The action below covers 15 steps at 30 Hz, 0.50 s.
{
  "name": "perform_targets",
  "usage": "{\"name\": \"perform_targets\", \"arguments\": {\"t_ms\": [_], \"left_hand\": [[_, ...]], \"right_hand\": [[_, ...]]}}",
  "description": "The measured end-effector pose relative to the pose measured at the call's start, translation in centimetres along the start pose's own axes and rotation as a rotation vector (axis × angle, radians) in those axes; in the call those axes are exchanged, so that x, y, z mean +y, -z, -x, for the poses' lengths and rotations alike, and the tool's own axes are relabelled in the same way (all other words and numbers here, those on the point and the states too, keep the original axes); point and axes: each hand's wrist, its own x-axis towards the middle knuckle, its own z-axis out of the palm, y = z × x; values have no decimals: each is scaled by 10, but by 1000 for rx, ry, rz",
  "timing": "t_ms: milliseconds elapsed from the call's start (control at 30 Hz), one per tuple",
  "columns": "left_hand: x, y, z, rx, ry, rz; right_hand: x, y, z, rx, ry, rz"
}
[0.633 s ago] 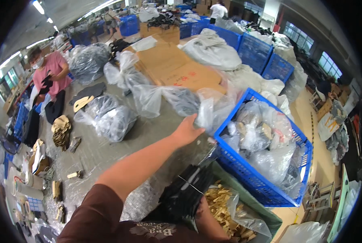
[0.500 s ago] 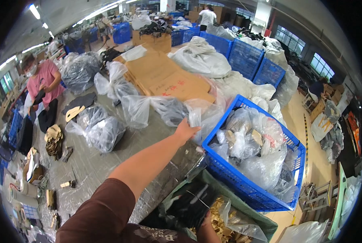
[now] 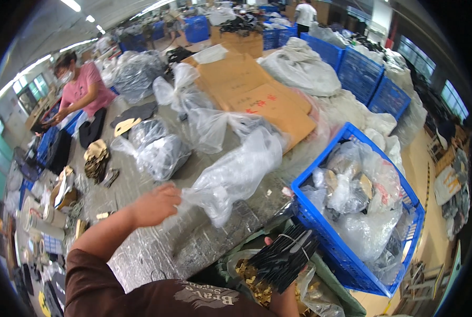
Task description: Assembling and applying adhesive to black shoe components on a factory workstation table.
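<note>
My left hand [image 3: 158, 204], fingers closed, grips one end of a clear plastic bag [image 3: 238, 171] that trails to the right over the table. Low in front of me, my right hand [image 3: 284, 302] holds a bundle of thin black pieces [image 3: 282, 259] bound with a light tie; part of that hand is hidden behind the bundle. Beneath it sits an open green sack [image 3: 341, 293], lined with clear plastic and holding many small tan pieces [image 3: 246, 272]. A knotted clear bag with dark contents [image 3: 164, 158] lies beyond my left hand.
A blue plastic crate [image 3: 347, 264] full of bagged items stands at the right against the table [image 3: 141, 259]. Flat brown cardboard [image 3: 257, 100] and white sacks [image 3: 302, 68] lie at the back. A person in a pink shirt [image 3: 91, 90] works at the far left.
My left hand has moved left toward me, drawing out the clear bag, which now stretches across the table. The black bundle has risen and turned in my right hand. The view has shifted left.
</note>
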Motion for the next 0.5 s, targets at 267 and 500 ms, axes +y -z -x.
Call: {"name": "perform_targets", "arguments": {"t_ms": [267,500], "left_hand": [[53,61,-62,655,427,604],[32,-24,-222,55,722,334]], "right_hand": [[17,-11,-2,15,-60,-18],[12,-27,25,50,-54,156]]}}
